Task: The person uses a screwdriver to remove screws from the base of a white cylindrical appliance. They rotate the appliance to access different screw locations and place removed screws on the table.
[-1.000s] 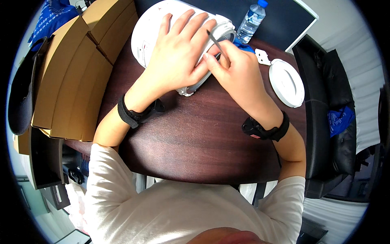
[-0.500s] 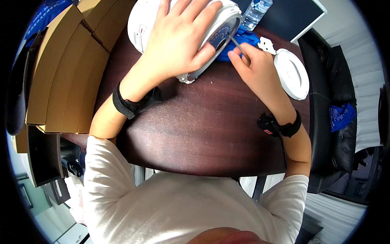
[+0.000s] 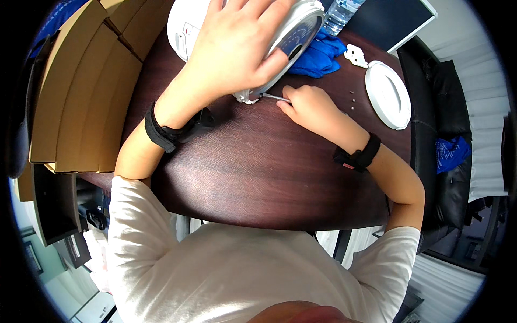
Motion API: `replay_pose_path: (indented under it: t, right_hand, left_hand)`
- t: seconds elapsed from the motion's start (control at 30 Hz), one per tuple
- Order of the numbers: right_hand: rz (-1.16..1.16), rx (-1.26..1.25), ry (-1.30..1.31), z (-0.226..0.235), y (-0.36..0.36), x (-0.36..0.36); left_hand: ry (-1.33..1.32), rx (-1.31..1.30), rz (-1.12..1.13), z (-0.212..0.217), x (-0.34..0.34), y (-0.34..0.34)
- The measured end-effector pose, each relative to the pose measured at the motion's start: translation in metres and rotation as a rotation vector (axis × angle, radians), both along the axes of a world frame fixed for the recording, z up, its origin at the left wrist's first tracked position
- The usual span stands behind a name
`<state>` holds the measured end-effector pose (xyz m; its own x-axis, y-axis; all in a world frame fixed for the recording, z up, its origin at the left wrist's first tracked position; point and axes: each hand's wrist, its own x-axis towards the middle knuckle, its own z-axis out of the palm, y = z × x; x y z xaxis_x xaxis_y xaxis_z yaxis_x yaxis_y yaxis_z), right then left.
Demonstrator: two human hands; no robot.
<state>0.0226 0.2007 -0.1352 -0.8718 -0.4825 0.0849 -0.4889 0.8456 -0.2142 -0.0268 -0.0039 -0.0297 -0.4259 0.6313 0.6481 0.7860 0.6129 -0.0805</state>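
A white rounded appliance (image 3: 186,37) lies tilted at the far side of the table, its round grey disc face (image 3: 298,40) with a dark centre turned to the right. My left hand (image 3: 237,48) is spread over the top and grips the appliance, thumb on the rim of that face. My right hand (image 3: 318,110) is closed on a slim metal tool (image 3: 276,97), which looks like a screwdriver; its handle is hidden in the fingers. The tip reaches the lower rim of the face, near a rough white edge piece (image 3: 246,98).
Blue cloth (image 3: 320,56) lies behind the appliance by a water bottle (image 3: 342,16). On the right are a white ring-shaped cover (image 3: 389,97), a small white bracket (image 3: 355,55) and several tiny bits (image 3: 353,100). Cardboard boxes (image 3: 89,91) stand left; a dark panel (image 3: 390,24) stands behind.
My right hand has moved nearer and to the left, taking the tool's tip from the middle of the disc face to its lower rim. My left hand stays on the appliance.
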Motion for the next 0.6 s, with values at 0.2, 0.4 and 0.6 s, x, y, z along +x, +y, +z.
replay_pose_path:
  t: [0.2,0.4,0.6]
  right_hand:
    - [0.046,-0.006,-0.037,-0.003,0.000,-0.007]
    - [0.086,0.024,-0.177,0.017,0.030,0.010]
    - [0.073,0.185,-0.231,0.035,0.087,0.058]
  left_hand:
    - [-0.020,-0.014,0.016,0.003,0.004,0.001]
    - [-0.006,0.013,-0.013,0.001,-0.001,0.004]
    - [-0.016,0.007,0.027,0.003,0.006,0.001]
